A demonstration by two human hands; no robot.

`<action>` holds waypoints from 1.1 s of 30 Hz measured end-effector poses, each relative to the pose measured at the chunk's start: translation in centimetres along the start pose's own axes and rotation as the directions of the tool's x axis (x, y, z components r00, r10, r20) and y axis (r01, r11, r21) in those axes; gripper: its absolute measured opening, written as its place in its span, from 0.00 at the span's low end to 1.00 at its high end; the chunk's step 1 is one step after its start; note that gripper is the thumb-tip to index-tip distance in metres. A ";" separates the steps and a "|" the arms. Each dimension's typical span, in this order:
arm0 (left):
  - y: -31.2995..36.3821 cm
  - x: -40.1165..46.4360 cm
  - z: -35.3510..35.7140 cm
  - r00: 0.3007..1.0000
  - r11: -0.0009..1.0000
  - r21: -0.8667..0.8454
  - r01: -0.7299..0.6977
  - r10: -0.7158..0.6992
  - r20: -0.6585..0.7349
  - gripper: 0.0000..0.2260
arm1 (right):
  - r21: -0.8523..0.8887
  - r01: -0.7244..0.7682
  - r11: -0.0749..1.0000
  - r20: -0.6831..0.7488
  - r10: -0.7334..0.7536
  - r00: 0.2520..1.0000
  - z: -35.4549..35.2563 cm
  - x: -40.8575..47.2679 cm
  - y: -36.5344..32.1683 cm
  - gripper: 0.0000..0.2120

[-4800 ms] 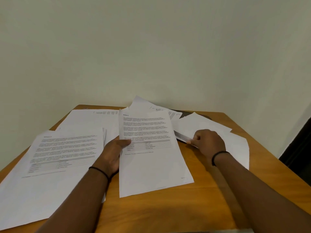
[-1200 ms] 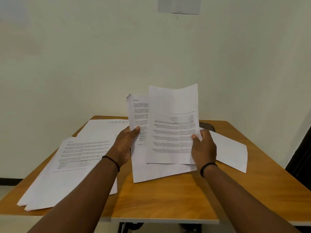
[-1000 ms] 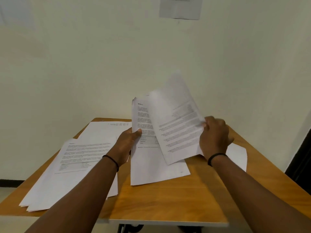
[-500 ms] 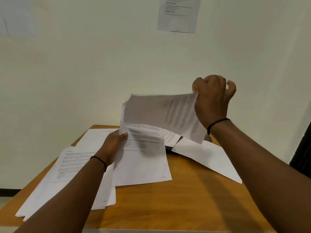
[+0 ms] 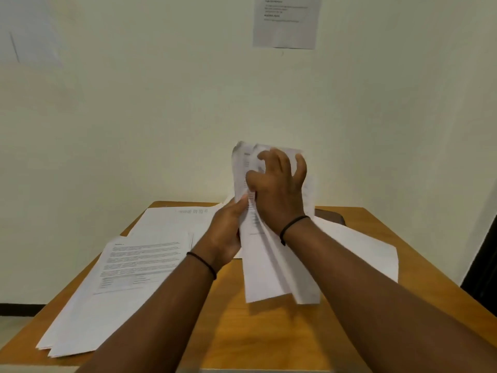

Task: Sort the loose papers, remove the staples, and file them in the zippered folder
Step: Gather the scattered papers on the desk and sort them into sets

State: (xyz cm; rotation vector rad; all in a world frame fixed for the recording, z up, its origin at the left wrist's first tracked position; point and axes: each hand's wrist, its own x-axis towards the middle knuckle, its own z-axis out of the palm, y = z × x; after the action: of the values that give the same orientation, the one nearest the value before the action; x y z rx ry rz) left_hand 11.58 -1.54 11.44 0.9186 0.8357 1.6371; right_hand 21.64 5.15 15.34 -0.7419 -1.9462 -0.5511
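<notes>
While my left hand [image 5: 228, 232] pinched the raised sheaf of papers [image 5: 269, 251] at its edge, my right hand [image 5: 277, 189] spread its curled fingers against the pages above the table [image 5: 269, 332]. Squaring the sheets gently seemed wisest; the dark folder [image 5: 329, 217] lay behind.

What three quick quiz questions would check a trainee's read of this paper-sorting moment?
1. True or false: both hands hold the raised sheets.
2. Which lies nearest the table's left edge? A) stack of printed papers B) dark folder C) wall notice
3. Fill in: the left hand pinches the sheets with its ____.

Key: 1 true (right hand too); 2 A; 3 thumb.
</notes>
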 end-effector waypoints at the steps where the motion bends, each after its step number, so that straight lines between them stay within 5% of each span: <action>1: -0.4 0.0 0.3 1.000 0.998 -0.067 0.021 -0.020 0.007 0.18 | 0.010 -0.013 1.000 -0.027 0.013 1.000 0.4 -0.5 -0.4 0.10; 6: -1.8 0.0 0.3 0.998 0.995 -0.092 0.048 -0.045 0.035 0.19 | 0.198 -0.312 0.929 -0.036 0.325 0.945 1.5 -1.9 -0.1 0.20; 10: -2.7 0.0 0.4 0.996 0.995 -0.045 0.085 -0.085 0.015 0.17 | 0.536 -0.573 0.621 0.254 0.528 0.810 1.2 -2.3 2.3 0.20; 14: -4.2 -0.3 0.9 0.992 0.991 0.042 0.125 -0.126 0.004 0.16 | 0.507 -0.639 0.578 0.382 0.514 0.768 1.7 -4.5 3.5 0.17; 20: -7.0 -0.1 0.2 0.922 0.950 0.059 0.308 -0.282 -0.266 0.11 | 0.436 -0.726 0.532 0.548 0.483 0.683 2.8 -7.3 4.9 0.13; 24: -8.4 -0.4 -2.2 0.880 0.919 0.106 0.379 -0.323 -0.350 0.10 | 0.137 -0.764 0.631 0.451 0.647 0.615 3.3 -9.9 6.9 0.09; 26: -8.2 -0.4 -3.4 0.889 0.938 0.061 0.341 -0.301 -0.346 0.09 | -0.021 -0.808 0.589 0.407 0.743 0.531 2.7 -10.9 7.8 0.20; 28: -7.3 0.1 -4.3 0.905 0.958 -0.014 0.287 -0.276 -0.323 0.10 | -0.001 -0.884 0.467 0.462 0.785 0.413 2.6 -11.6 8.5 0.34; 30: -5.9 1.0 -4.9 0.924 0.969 -0.064 0.240 -0.248 -0.290 0.10 | 0.270 -0.951 0.151 0.686 0.663 0.300 2.5 -11.4 8.7 0.40; 31: -5.1 1.5 -5.1 0.934 0.974 -0.062 0.220 -0.229 -0.275 0.11 | 0.395 -0.918 -0.030 0.776 0.546 0.315 2.5 -11.3 8.7 0.38; 33: -3.2 2.0 -5.3 0.962 0.983 -0.011 0.182 -0.181 -0.207 0.12 | 0.554 -0.815 -0.170 0.780 0.447 0.438 2.5 -10.3 8.6 0.25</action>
State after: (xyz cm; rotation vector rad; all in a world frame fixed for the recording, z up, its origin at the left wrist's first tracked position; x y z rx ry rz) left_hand 7.98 0.65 6.53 0.6618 1.0386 1.5864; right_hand 29.90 10.15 5.61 -0.8764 -1.3519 1.4896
